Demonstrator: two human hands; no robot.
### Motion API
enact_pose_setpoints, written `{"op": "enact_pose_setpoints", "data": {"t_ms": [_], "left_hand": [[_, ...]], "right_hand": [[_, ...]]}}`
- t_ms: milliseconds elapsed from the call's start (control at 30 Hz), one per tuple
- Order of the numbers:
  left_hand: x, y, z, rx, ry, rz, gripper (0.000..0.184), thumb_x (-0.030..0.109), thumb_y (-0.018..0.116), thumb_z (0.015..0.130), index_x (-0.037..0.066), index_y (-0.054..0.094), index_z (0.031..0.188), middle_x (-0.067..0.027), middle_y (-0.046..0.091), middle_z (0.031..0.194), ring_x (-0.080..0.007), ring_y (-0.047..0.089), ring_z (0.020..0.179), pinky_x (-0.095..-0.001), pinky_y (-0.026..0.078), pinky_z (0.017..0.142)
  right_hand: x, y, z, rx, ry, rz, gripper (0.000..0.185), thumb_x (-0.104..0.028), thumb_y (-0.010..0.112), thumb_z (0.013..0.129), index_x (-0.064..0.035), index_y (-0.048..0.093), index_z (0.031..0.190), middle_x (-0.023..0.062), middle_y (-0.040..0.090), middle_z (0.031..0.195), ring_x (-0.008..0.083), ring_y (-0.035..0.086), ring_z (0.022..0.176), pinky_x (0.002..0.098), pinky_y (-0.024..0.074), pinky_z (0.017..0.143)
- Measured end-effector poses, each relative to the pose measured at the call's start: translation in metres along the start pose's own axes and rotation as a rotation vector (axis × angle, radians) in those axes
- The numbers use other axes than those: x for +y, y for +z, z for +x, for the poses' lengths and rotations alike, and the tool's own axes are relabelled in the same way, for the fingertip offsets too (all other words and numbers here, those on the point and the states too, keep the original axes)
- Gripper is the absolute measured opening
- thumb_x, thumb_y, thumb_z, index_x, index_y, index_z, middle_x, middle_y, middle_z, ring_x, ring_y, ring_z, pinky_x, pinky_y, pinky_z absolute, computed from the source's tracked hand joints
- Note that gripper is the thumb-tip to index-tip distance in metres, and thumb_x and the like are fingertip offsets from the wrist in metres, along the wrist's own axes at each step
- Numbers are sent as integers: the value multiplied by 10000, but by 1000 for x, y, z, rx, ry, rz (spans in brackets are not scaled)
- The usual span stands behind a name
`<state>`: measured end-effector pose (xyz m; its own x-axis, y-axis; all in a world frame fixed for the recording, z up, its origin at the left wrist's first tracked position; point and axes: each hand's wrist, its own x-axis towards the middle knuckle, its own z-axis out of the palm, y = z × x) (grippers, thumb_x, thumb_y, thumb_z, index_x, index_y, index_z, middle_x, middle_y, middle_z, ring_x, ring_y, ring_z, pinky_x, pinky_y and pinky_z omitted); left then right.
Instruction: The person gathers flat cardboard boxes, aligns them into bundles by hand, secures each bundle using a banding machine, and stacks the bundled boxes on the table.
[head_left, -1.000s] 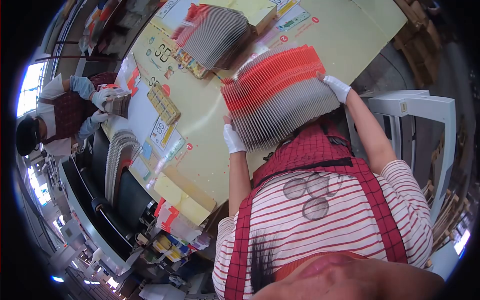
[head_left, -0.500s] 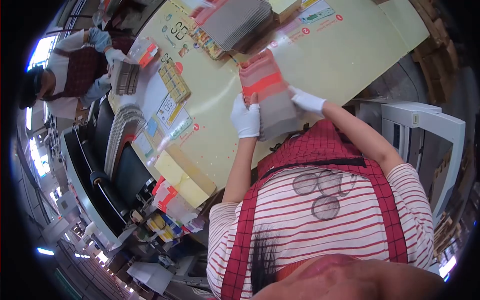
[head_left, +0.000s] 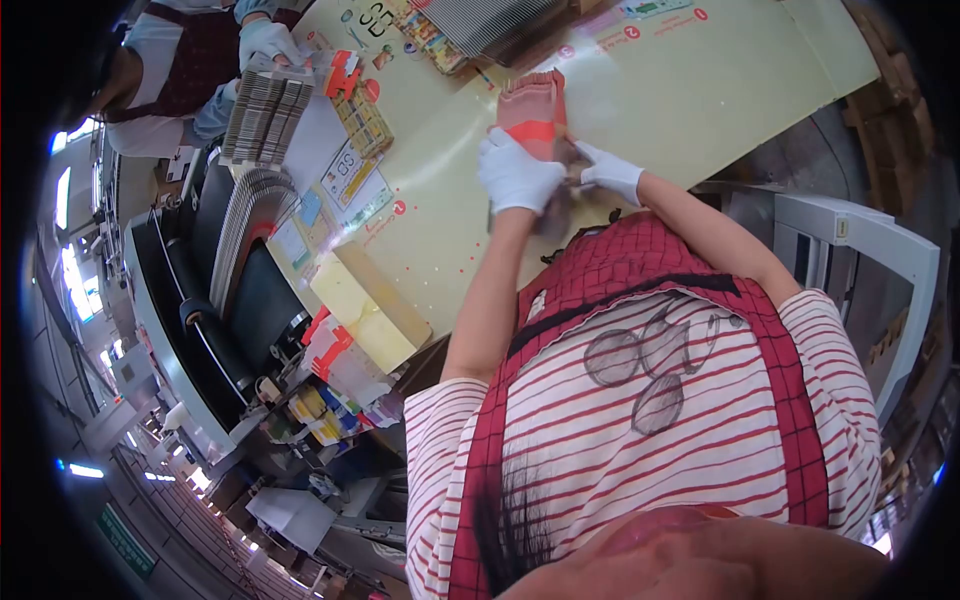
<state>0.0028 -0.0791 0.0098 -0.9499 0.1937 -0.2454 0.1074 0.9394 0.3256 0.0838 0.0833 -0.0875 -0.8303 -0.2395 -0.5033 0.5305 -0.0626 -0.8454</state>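
A stack of printed sheets, pink at the far end with a bright red band, stands on the table in front of my body. My left hand, in a white glove, is closed over the near part of the stack and hides much of it. My right hand, also gloved, grips the stack's right side with its fingertips. The near end of the stack is blurred and partly covered.
A larger stack of grey-edged sheets stands at the table's far edge. A yellow box sits at the near left corner. A co-worker at far left holds another stack. A black-belted conveyor runs along the left.
My left hand has moved from the stack's left side to over its top, and the stack looks narrower and turned. The co-worker's stack has come closer and right in view.
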Motion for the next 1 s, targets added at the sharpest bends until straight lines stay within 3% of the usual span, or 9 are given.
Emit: {"op": "enact_pose_setpoints", "data": {"t_ms": [100,167,300,367,433,567,700,867,1000], "left_hand": [[-45,-31,15,-126,93,-388,840,211,803,577,-66,457,1290,-259,629,1141,-357,642,1084,-417,535,916],[-70,-7,25,-303,36,-1027,781,116,795,601,-13,489,1309,-164,644,1193,-285,645,1107,-413,538,926],[-19,-30,-13,-420,159,-1388,881,110,832,601,25,431,1381,-119,605,1252,-259,607,1155,-408,502,992],[-2,-29,-18,-455,274,-1451,941,91,865,596,21,389,1405,-130,561,1299,-259,573,1199,-398,483,1025],[-1,-21,-17,-413,477,-1136,1187,275,922,547,28,271,1508,-141,480,1369,-282,479,1300,-415,378,1121],[-20,65,-10,-176,868,-434,1272,311,932,509,-14,224,1516,-194,442,1402,-325,470,1303,-403,381,1109],[-10,79,-4,-285,623,-738,1233,276,939,521,-54,245,1485,-230,401,1445,-337,455,1324,-446,407,1092],[33,68,-10,-766,-76,-1543,678,106,800,763,-18,506,1361,-135,661,1188,-236,631,1122,-366,491,1003],[73,77,3,-997,39,-1779,538,237,709,861,1,565,1323,-104,660,1232,-207,632,1114,-370,502,978]], "right_hand": [[4,-1,12,78,-14,-4,1054,-399,788,829,-117,132,1606,169,452,1491,266,459,1342,368,379,1095],[11,0,14,161,-13,89,1043,-438,798,816,-61,206,1587,161,474,1469,259,469,1332,376,352,1123],[-60,-5,-42,-176,-188,579,939,-456,817,772,-45,372,1489,111,523,1426,233,489,1313,378,352,1136],[-86,-31,-67,-132,-223,294,923,-285,889,699,-53,421,1459,109,538,1412,226,506,1294,383,382,1117],[-98,-45,-95,-69,-298,-16,923,-197,916,654,-57,450,1438,108,549,1402,233,517,1280,384,395,1107],[-59,-59,-107,189,-309,-662,1052,-170,928,527,-57,435,1450,144,501,1429,282,451,1349,376,341,1155],[-38,-69,-86,275,-315,-534,1087,-157,902,531,-19,369,1468,152,508,1396,288,471,1318,367,361,1137],[-78,-70,-123,416,-358,47,986,-319,857,730,11,319,1488,165,497,1391,257,495,1280,381,400,1088],[-106,-68,-143,824,-212,-363,1015,-462,841,716,77,373,1439,255,518,1317,352,530,1246,412,424,1059]]}}
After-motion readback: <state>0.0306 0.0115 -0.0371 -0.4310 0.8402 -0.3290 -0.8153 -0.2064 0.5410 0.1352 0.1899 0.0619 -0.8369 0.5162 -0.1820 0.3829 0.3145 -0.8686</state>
